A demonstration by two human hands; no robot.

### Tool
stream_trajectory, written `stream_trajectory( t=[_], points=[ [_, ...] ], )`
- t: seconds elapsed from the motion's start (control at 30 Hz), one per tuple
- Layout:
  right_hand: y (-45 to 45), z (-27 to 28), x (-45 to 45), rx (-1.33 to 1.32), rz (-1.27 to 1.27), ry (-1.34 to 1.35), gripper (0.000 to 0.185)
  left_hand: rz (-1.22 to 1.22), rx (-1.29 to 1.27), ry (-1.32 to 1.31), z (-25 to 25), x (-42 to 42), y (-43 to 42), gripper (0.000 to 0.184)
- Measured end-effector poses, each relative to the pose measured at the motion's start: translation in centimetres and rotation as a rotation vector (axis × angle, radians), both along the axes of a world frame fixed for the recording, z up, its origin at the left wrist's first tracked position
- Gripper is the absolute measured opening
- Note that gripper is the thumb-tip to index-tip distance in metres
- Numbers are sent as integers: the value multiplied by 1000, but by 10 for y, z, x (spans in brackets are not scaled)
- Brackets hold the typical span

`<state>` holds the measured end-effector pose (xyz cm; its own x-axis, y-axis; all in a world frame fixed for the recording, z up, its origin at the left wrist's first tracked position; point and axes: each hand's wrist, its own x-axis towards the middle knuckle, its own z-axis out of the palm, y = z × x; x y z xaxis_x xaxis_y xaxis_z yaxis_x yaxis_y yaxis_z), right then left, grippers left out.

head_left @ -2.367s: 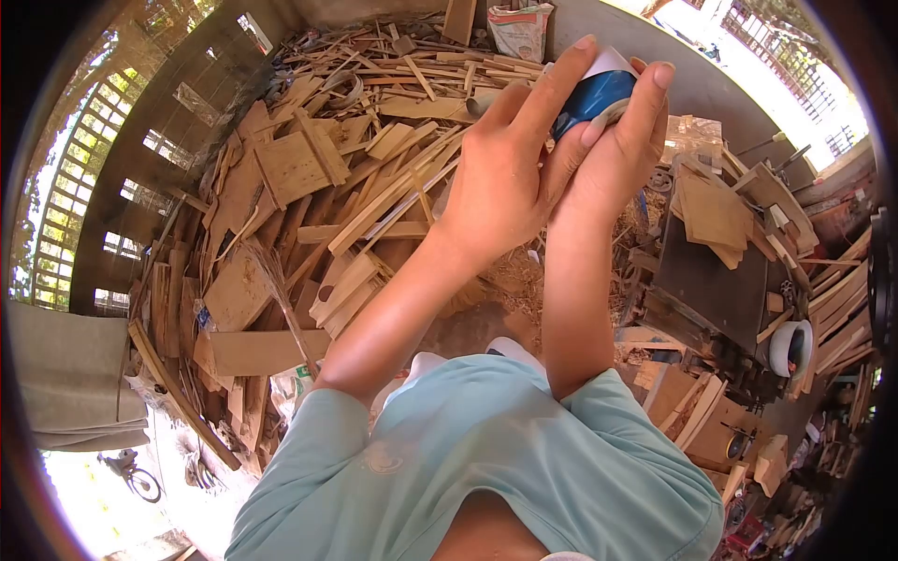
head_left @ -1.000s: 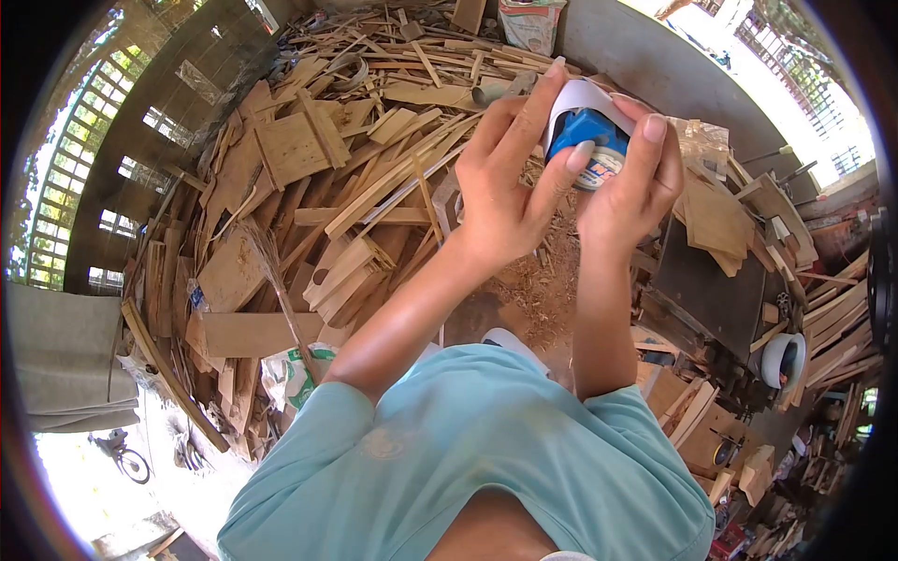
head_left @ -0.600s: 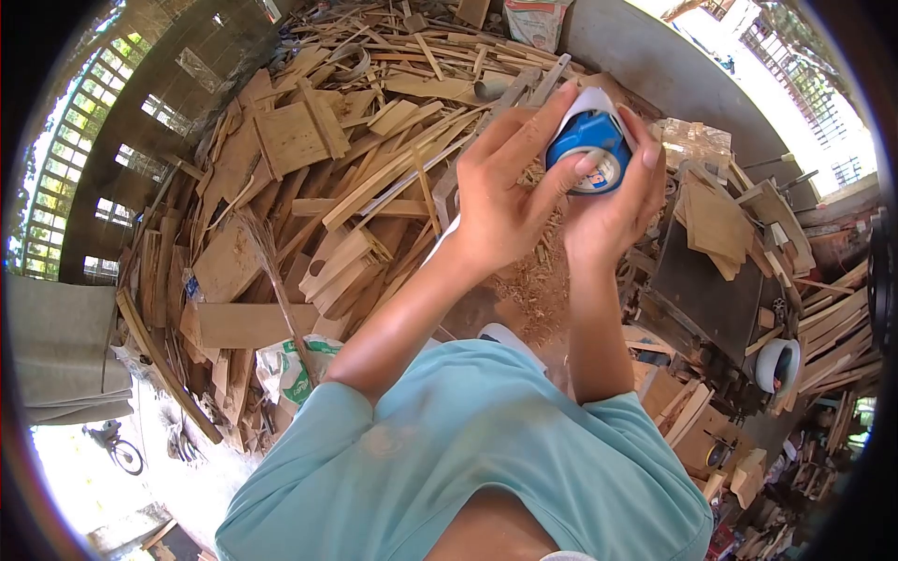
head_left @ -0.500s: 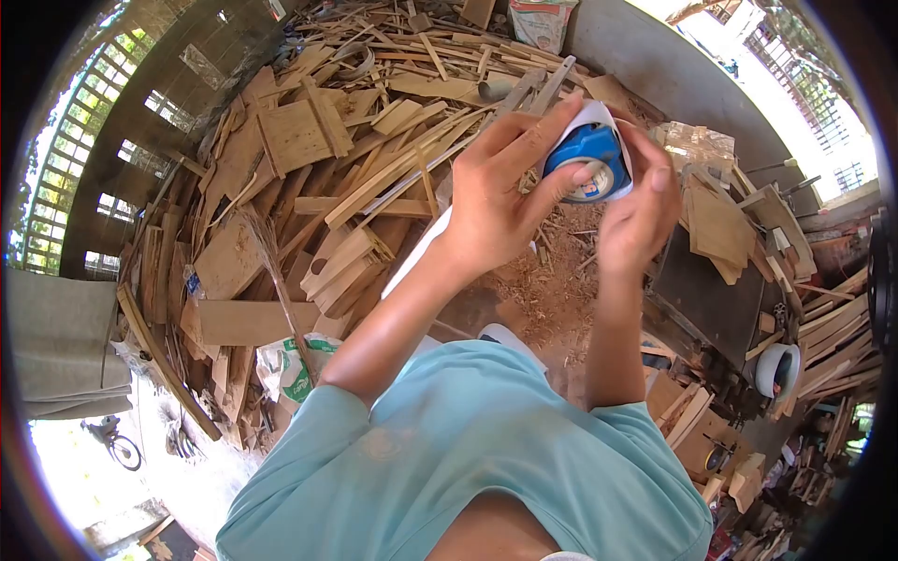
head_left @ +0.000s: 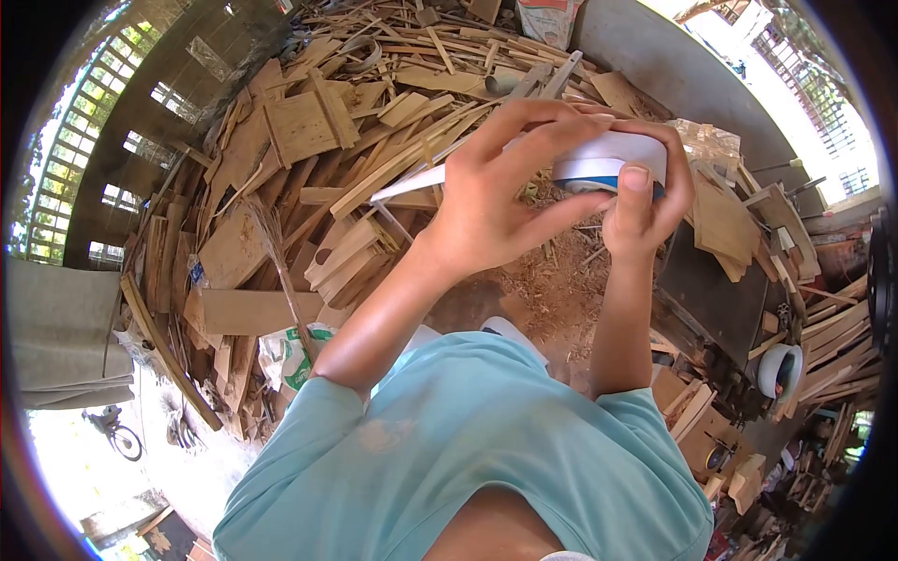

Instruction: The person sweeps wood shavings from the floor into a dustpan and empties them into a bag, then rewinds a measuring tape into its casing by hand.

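Observation:
A roll of white strip with blue showing at its lower edge is held up between my two hands. My right hand grips its right side, with the thumb pressed on the front and the fingers curled behind. On the left, my left hand bends around the roll, its fingers over the top and its thumb under the lower edge. A loose length of the white strip trails out left behind my left wrist. What sits inside the roll is mostly hidden.
A heap of wood offcuts lies ahead and to the left. Sawdust covers the floor. To the right are a dark flat panel, a white round container and more wood pieces. A printed sack stands at the back.
The roll has turned in my hands: its blue middle and round label faced me before, and now the white outer side does. My right thumb has come onto the front.

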<state>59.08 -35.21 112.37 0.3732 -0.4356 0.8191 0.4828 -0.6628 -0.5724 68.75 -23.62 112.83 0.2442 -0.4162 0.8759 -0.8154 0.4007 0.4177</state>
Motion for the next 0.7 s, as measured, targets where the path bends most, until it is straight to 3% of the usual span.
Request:
stream_trajectory(
  t=[0.1, 0.4, 0.5, 0.6, 0.7],
  points=[
    [-6, 1, 6, 22, 161, -152, 38, -1, 11, 30, -1, 2, 6, 51],
    [-3, -2, -3, 175, 69, -115, 35, 22, -37, -20, -11, 5, 4, 46],
    [5, -4, 3, 295, 56, -169, 35, 29, -97, 9, -17, -2, -1, 42],
    [18, -4, 10, 611, 89, -248, 36, 58, -148, 52, -23, -14, -5, 42],
    [27, -5, 9, 764, 204, -184, 48, 69, -140, 143, -33, -19, -4, 42]
  ],
)
